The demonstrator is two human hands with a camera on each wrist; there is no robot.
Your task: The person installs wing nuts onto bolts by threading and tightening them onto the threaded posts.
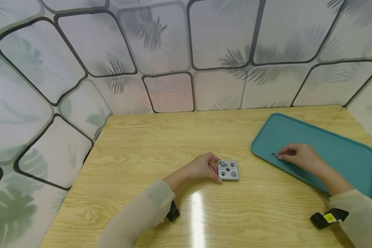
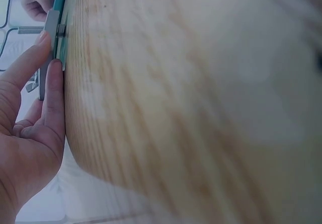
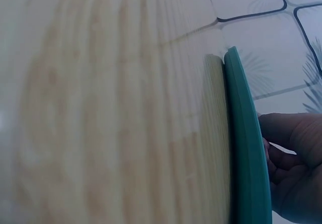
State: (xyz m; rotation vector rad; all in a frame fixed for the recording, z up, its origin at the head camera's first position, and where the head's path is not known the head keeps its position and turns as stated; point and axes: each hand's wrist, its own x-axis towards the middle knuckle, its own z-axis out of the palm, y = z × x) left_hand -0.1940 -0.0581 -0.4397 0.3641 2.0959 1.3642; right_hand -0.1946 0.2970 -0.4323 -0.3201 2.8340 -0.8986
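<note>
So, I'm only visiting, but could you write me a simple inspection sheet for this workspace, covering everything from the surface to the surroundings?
Surface: wood-grain table with a bright streak of glare near the front.
Job's things: holed metal plate bearing a threaded bolt and a winged piece; blue-green tray on the right; small metal part, too small to identify.
Clutter: nothing seen.
Left grip: left hand holds the plate by its edges.
Right grip: right hand pinches the small part over the tray; whether the part touches the tray is unclear.
Cables: nothing seen.
Surroundings: patterned wall behind the table.
</note>
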